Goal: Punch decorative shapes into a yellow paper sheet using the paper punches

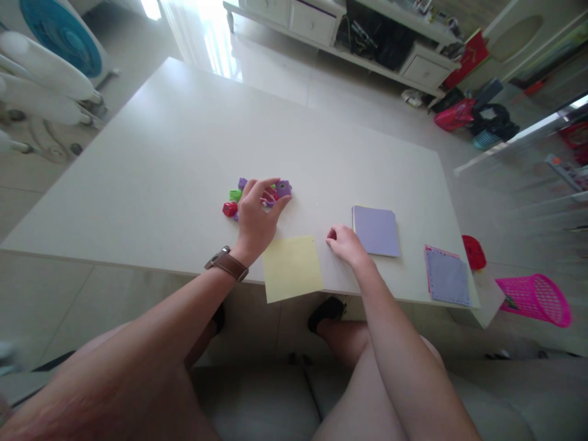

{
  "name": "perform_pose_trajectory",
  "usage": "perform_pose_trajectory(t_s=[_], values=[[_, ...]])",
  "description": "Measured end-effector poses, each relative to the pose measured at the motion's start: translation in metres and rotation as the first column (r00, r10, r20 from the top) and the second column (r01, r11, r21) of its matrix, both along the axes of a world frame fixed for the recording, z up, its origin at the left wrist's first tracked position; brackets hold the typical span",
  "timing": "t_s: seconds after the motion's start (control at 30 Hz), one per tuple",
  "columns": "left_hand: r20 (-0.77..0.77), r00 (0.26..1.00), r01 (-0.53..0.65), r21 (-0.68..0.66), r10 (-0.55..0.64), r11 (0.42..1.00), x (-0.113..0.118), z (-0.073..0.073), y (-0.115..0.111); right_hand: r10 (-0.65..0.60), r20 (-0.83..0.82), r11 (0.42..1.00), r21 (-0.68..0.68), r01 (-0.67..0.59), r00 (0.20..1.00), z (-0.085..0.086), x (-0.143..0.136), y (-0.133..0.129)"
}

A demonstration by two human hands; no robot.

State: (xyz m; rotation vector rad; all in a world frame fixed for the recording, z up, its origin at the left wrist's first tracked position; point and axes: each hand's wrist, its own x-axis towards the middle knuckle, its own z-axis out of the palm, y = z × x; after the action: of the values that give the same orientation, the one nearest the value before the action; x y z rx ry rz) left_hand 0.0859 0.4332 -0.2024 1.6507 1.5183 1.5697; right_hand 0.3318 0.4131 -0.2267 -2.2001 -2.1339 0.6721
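Observation:
My left hand (260, 214) is over a small cluster of colourful pieces, its thumb and forefinger around a purple piece (283, 188). A red piece (230, 209) and a green piece (235, 195) lie to the left of that hand. Curled on the table, my right hand (345, 243) touches the left side of a stack of purple paper (376, 231) or rests close by it; whether its fingers hold anything is hidden. Between my wrists lies a yellow sheet (293, 267), its lower edge jutting past the table's front edge.
The white table (294, 147) spans the view. At its right end lies a bluish-grey packet (448, 277). Beyond that are a red object (473, 252) and a pink basket (535, 300). A fan (62, 33) stands at the upper left, a white cabinet (312, 23) behind.

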Motion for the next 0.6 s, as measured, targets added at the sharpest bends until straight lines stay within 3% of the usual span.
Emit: perform_pose_trajectory(t_s=[0.27,0.6], values=[[0.092,0.977,-0.191,0.001,0.19,0.982,-0.037,0.005,0.022,-0.024,0.004,0.999,-0.043,0.024,1.0,0.005,-0.003,0.003],[0.093,0.975,-0.199,-0.023,0.201,0.98,-0.037,0.007,0.021,0.003,0.007,1.0,-0.014,-0.003,1.0,0.004,-0.002,0.003]])
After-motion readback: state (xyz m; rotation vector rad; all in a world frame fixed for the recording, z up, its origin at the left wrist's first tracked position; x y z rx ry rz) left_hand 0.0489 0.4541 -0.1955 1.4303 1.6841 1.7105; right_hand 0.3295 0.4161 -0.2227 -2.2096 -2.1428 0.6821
